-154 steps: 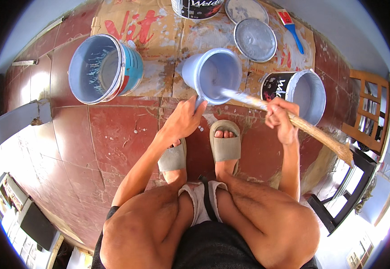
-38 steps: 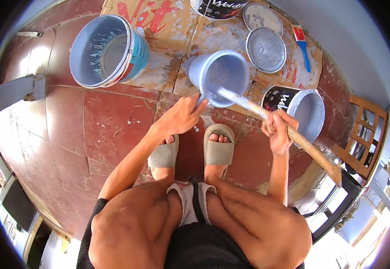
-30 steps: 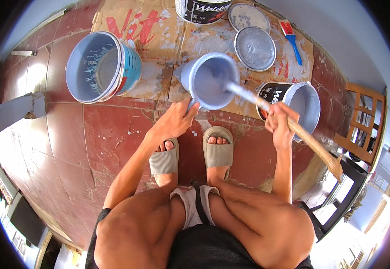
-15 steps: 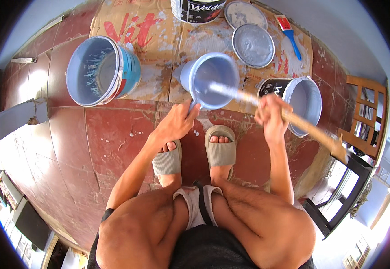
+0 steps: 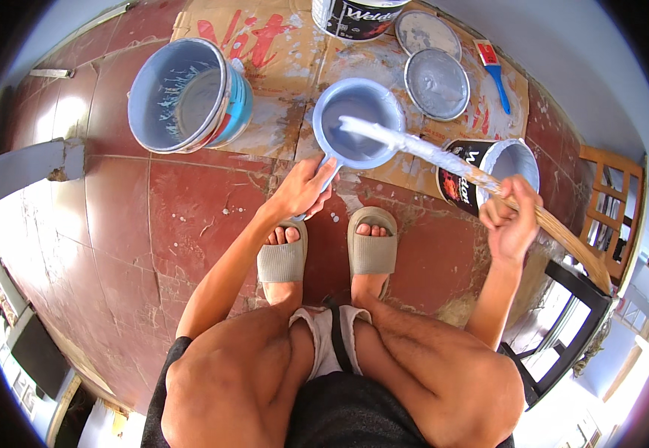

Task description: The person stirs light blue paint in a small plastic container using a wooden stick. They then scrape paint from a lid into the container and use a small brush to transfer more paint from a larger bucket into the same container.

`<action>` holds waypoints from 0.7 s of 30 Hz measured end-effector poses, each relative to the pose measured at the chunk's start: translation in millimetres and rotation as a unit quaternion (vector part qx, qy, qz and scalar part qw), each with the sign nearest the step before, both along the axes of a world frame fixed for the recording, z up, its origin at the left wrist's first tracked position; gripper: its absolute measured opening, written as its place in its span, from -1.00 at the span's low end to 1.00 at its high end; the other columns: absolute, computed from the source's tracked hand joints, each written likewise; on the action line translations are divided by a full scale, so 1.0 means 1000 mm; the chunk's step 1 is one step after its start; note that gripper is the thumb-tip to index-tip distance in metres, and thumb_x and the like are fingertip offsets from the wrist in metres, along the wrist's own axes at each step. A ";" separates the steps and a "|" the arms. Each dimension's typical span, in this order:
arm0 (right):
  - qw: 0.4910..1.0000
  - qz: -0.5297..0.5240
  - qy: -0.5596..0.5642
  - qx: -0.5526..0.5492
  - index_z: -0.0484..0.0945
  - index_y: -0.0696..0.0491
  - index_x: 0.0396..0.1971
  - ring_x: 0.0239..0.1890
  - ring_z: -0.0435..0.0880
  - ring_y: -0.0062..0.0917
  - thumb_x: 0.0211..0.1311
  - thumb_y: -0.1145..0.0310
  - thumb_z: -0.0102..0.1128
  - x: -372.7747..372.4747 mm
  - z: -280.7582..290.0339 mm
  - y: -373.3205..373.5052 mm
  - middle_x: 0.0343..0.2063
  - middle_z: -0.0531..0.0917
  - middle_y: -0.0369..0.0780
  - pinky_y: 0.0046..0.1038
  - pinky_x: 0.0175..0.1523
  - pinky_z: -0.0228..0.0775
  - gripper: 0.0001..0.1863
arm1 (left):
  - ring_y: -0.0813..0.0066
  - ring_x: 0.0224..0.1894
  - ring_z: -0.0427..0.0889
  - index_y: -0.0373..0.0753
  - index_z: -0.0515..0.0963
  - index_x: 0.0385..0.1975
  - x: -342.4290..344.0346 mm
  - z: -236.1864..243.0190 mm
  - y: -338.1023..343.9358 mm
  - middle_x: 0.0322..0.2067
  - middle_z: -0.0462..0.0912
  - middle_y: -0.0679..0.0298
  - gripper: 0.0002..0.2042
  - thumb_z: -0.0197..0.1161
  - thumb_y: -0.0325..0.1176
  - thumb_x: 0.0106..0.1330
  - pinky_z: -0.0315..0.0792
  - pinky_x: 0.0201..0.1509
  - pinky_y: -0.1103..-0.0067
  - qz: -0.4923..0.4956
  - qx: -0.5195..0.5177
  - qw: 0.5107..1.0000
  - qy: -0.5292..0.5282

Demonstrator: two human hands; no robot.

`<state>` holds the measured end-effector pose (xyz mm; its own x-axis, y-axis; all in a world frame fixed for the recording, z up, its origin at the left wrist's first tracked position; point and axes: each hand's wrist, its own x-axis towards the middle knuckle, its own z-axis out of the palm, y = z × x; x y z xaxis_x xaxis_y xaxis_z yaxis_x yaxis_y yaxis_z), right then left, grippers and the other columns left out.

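Observation:
My left hand is closed around the handle of a light blue dipper, held over the near edge of the cardboard. The dipper's mouth faces up, and some greyish-blue paint shows inside. In my right hand is a long wooden stick, gripped partway along. Its far end is thickly coated in pale blue paint and crosses over the dipper's mouth; whether it touches the rim I cannot tell. Just beyond my right hand, under the stick, stands a black paint bucket with a pale blue inner wall.
A larger blue bucket with paint-streaked walls stands at the left. On the paint-stained cardboard are another paint bucket, two round lids and a blue-handled brush. A black chair is at the right.
My right hand has moved right, drawing the stick back so its coated end lies over the dipper. The dipper now faces up more. The whole view has shifted slightly.

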<state>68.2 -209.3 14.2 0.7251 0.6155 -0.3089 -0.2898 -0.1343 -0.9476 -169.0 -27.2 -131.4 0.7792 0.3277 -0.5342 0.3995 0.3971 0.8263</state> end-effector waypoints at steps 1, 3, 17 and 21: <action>1.000 0.013 -0.027 -0.009 0.34 0.06 -0.55 -0.81 -0.10 -0.78 0.33 0.16 -0.02 -0.002 0.009 0.005 -0.81 -0.05 -0.51 -0.62 -0.68 -0.11 -0.67 | 0.58 -0.82 0.38 -0.38 0.38 -0.38 -0.004 -0.005 0.000 -0.77 0.36 0.31 -0.45 -0.16 0.10 0.48 0.21 -0.81 0.59 -0.001 -0.007 1.000 0.001; 0.996 0.037 -0.082 -0.018 0.35 0.09 -0.55 -0.81 -0.09 -0.79 0.34 0.17 -0.02 -0.003 0.030 0.011 -0.82 -0.03 -0.50 -0.62 -0.68 -0.10 -0.66 | 0.51 -0.81 0.41 -0.39 0.39 -0.39 -0.006 -0.005 0.001 -0.77 0.38 0.28 -0.44 -0.16 0.10 0.48 0.25 -0.77 0.53 -0.004 0.006 1.000 0.002; 0.862 0.348 -0.341 -0.136 0.63 0.06 -0.42 -0.71 0.30 -0.78 0.23 0.13 0.17 0.001 0.090 0.155 -0.58 0.61 -0.37 -0.66 -0.63 0.09 -0.72 | 0.24 -0.33 0.62 -0.40 0.49 -0.18 0.062 0.215 0.105 -0.38 0.59 0.04 -0.78 0.12 -0.33 0.38 0.48 -0.19 0.46 0.062 0.762 0.569 -0.303; 0.790 0.422 -0.433 -0.098 0.61 0.06 -0.46 -0.68 0.34 -0.76 0.21 0.11 0.16 0.000 0.076 0.186 -0.53 0.63 -0.38 -0.63 -0.63 0.14 -0.69 | 0.44 -0.51 0.55 -0.43 0.49 -0.27 0.086 0.285 0.092 -0.56 0.55 0.20 -0.71 0.14 -0.24 0.39 0.45 -0.35 0.49 -0.056 0.506 0.825 -0.244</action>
<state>68.6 -23.7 90.3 0.0740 0.9948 -0.0705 0.7278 -0.1022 -0.6781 -83.2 64.7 153.3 0.8768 0.3243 0.3550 -0.0918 -0.6118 0.7857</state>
